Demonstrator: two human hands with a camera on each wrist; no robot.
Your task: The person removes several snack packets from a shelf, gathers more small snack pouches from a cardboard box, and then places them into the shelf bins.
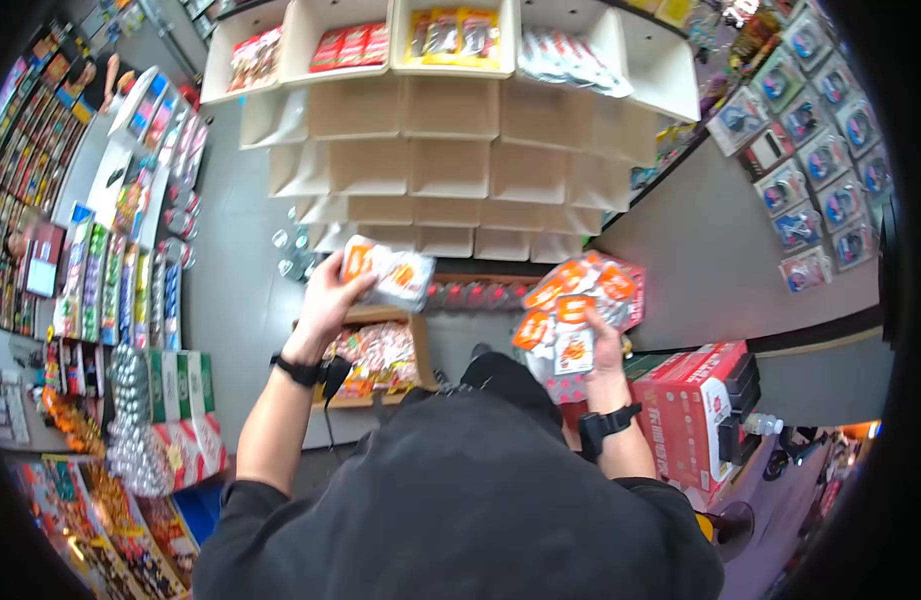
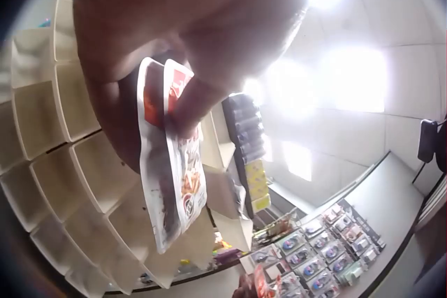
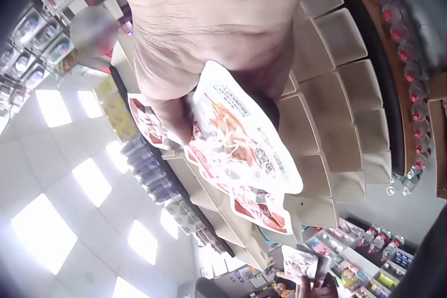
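Before the cubby shelf (image 1: 451, 165), left hand (image 1: 326, 297) pinches packets (image 1: 396, 275), right hand (image 1: 606, 362) clutches a bunch (image 1: 571, 300) beside red carton (image 1: 689, 410).

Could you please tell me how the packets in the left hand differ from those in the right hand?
The left hand pinches just two packets; the right hand grips a fanned bunch of several. The pair lies stacked together; the bunch spreads apart. Both have orange-and-white wrappers.

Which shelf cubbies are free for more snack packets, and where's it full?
Free: every cubby row below the top row, down to the bottles. Crowded: four top-row cubbies hold stocked packets. The left hand and right hand each grip snack packets.
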